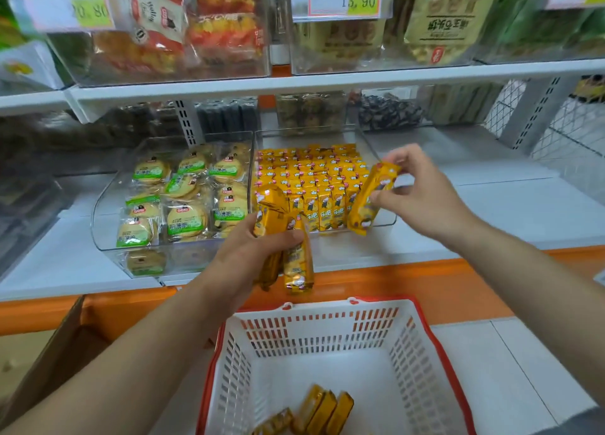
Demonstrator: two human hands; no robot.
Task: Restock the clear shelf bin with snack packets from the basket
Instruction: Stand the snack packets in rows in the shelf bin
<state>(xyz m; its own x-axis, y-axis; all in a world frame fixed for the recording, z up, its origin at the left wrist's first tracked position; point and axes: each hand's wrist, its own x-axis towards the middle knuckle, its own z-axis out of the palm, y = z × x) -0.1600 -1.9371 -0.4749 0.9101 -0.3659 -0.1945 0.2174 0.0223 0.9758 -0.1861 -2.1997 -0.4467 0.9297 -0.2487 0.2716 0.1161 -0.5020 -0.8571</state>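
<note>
A clear shelf bin (383,159) on the lower shelf holds rows of upright yellow snack packets (314,179). My left hand (248,254) grips a bundle of several yellow packets (296,264) just in front of the bin's left front corner. My right hand (422,192) holds one yellow packet (371,198) tilted over the bin's right front edge. Below, a white basket with red rim (327,330) holds a few more yellow packets (320,411) at its bottom.
Left of the target stands another clear bin (108,205) with green-labelled round biscuit packs. The upper shelf (229,89) carries bins of other snacks with price tags. An orange ledge (409,277) runs below the shelf. A cardboard box (59,352) sits at lower left.
</note>
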